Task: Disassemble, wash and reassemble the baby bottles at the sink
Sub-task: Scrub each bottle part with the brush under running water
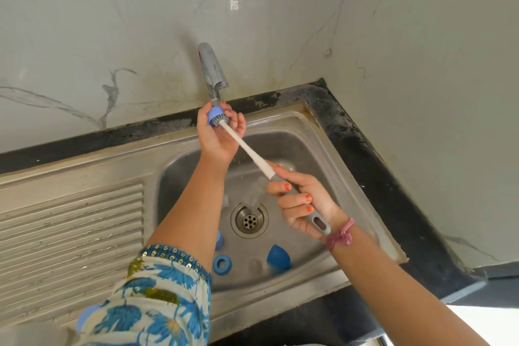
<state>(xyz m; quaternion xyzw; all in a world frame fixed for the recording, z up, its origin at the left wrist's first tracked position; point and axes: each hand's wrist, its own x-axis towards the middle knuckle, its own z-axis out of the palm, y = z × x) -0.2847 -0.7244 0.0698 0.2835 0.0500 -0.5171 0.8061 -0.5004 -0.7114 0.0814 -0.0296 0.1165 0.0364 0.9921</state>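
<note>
My left hand (217, 135) holds a small blue bottle collar (214, 115) up under the tap (212, 69). The bristle head of a bottle brush (247, 146) sits inside the collar. My right hand (302, 202) grips the brush's grey handle lower down over the basin. In the steel sink (331, 146) lie a blue ring (222, 264), a dark blue cap (278, 257), another blue part (219, 240) half hidden by my left arm, and a clear nipple (255, 264). A clear bottle body (257, 191) lies near the drain, blurred.
The drain (249, 220) is at the basin's centre. A ribbed draining board (70, 233) stretches to the left. A black counter edge (393, 166) borders the sink on the right, with marble walls behind. A pale blue object (85, 317) shows at the lower left beside my sleeve.
</note>
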